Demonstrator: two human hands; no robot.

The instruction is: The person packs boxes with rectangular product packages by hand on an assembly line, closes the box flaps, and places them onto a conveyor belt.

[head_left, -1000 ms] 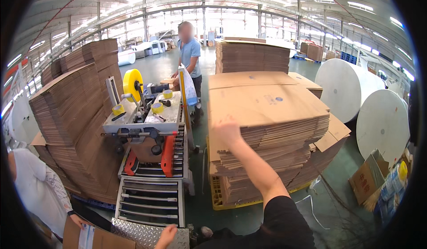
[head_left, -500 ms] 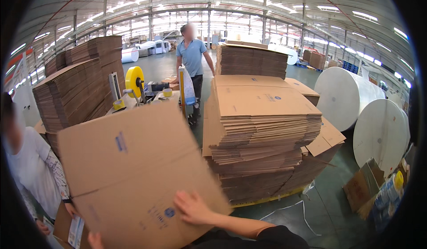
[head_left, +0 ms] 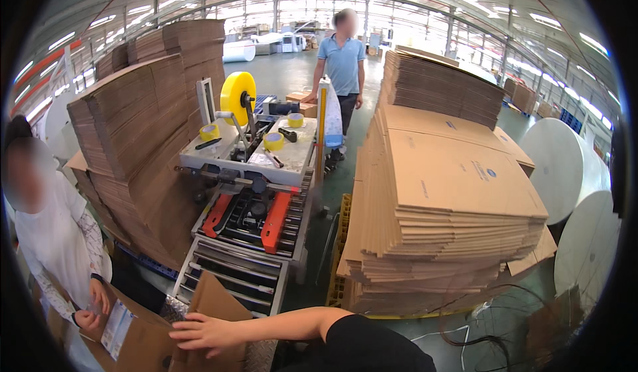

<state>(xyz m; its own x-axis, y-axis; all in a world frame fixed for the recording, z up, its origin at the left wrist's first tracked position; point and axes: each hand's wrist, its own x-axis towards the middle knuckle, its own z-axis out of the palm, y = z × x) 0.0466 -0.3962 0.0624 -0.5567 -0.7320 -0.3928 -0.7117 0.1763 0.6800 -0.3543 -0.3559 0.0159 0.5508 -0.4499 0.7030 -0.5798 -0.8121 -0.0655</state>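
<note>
My right hand (head_left: 207, 334) lies against a brown cardboard box (head_left: 216, 302) at the lower edge, its fingers stretched out and slightly apart. The box stands up on edge, cut off below, so I cannot tell how far it is opened out. Close on its left is an open carton (head_left: 143, 335) holding a blue-and-white package (head_left: 118, 327). A co-worker's hands (head_left: 93, 305) are over that carton. My left hand is out of view.
Ahead stands a carton-taping machine (head_left: 247, 146) with a yellow tape roll (head_left: 238, 99) and a roller conveyor (head_left: 229, 282). Flat carton stacks rise at left (head_left: 143, 132) and right (head_left: 458, 172). A person in a blue shirt (head_left: 342, 66) stands behind; large white rolls (head_left: 551, 162) are far right.
The large flat carton has left the middle, uncovering the machine and conveyor. My right hand has moved left and down to the box at the lower edge. My left hand has gone from view.
</note>
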